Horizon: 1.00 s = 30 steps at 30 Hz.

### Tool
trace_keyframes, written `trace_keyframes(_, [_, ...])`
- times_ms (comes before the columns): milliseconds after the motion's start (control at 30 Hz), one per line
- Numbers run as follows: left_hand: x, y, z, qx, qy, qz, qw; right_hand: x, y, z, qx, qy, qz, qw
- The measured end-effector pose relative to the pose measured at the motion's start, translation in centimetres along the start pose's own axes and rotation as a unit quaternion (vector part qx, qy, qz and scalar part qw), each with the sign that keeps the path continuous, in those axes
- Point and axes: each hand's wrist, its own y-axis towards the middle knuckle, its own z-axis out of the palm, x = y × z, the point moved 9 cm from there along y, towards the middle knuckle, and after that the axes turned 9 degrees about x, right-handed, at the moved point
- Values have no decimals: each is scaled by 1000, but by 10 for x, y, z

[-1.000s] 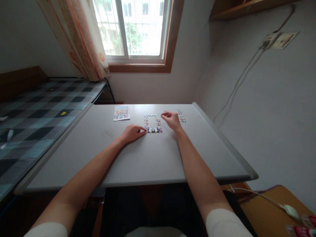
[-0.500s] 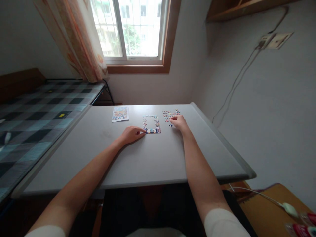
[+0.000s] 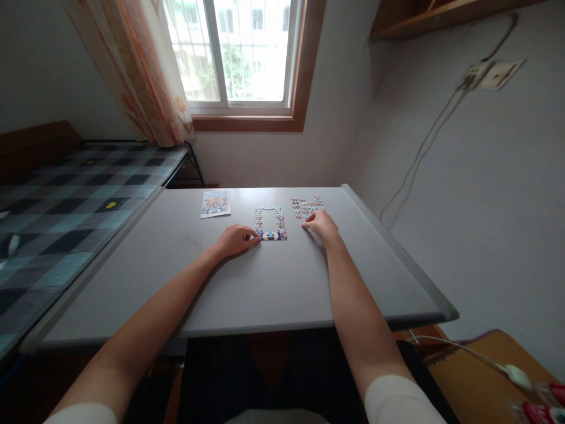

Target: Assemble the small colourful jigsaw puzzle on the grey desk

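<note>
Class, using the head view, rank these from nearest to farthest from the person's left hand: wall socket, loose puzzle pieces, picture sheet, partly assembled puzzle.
1. Partly assembled puzzle: its near left corner is right at the left hand.
2. Picture sheet: beyond the hand, slightly left.
3. Loose puzzle pieces: to the right, past the puzzle.
4. Wall socket: far right, high up.

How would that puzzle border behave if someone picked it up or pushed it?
The puzzle border would probably sag or come apart if lifted by one edge, being narrow rows of joined pieces around a gap. It looks thin, so likely light. Lying flat on a smooth-looking table, it may slide when pushed but seems unlikely to tip.
</note>
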Motion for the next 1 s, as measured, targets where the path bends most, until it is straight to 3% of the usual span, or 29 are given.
trace_keyframes(400, [4,0,2,3,-2,-10,1000,7,0,10,28,68,-21,997])
trace_keyframes(667, [3,0,0,4,-5,-22,1000,67,-16,18,47,169,-217,960])
trace_keyframes(1000, [3,0,1,6,-14,-19,1000,98,-37,49,104,213,-276,931])
